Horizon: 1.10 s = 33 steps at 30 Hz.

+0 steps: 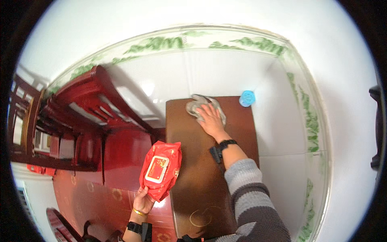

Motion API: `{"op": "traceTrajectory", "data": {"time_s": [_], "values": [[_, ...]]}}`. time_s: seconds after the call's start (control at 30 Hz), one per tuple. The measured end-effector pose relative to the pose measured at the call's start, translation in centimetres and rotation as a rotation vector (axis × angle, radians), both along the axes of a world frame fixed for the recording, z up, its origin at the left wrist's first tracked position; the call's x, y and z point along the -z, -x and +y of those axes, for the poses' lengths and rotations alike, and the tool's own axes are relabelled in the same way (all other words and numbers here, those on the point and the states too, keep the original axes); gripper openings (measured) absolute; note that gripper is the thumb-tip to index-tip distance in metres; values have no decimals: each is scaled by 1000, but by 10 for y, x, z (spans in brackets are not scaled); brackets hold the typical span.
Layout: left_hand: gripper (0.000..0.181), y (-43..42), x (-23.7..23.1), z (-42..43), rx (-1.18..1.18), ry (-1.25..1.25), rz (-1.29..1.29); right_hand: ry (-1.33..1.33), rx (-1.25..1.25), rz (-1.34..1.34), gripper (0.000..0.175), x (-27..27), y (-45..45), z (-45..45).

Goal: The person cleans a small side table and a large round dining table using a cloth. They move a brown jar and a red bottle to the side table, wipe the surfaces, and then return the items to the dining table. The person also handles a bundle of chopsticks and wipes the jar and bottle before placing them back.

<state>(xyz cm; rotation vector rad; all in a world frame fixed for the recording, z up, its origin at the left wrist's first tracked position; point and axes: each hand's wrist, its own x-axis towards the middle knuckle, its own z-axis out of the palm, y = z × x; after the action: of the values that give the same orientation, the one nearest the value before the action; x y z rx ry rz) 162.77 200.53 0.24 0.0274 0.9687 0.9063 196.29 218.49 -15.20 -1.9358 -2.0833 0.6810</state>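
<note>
My left hand grips the lower end of a red pack of wet wipes. The pack has a white-rimmed lid and bears writing. It is held beside the left edge of a brown wooden tabletop. Toward the far end of that surface, my right hand lies flat with spread fingers, pressing on a crumpled grey cloth. The cloth's middle is hidden under the palm and fingers. To the right of the cloth, at the far right corner, stands a blue-lidded container.
A dark red wooden chair with a carved back stands left of the table. White tiled wall with a green-patterned border runs behind and along the right. Red patterned flooring shows at lower left, near a dark rounded wooden piece.
</note>
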Motion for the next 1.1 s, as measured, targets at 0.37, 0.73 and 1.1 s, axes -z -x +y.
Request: {"op": "traceTrajectory", "data": {"time_s": [0.37,0.73,1.1], "values": [[47,-91,72,156,491,27,-181,139,534,-225,57,-56,-34,-169],[61,-219,140,234,260,-1126,1742,59,555,-182,61,-38,-36,-163],[74,-403,189,222,586,-872,1292,57,561,-97,59,-29,-45,-156]]}}
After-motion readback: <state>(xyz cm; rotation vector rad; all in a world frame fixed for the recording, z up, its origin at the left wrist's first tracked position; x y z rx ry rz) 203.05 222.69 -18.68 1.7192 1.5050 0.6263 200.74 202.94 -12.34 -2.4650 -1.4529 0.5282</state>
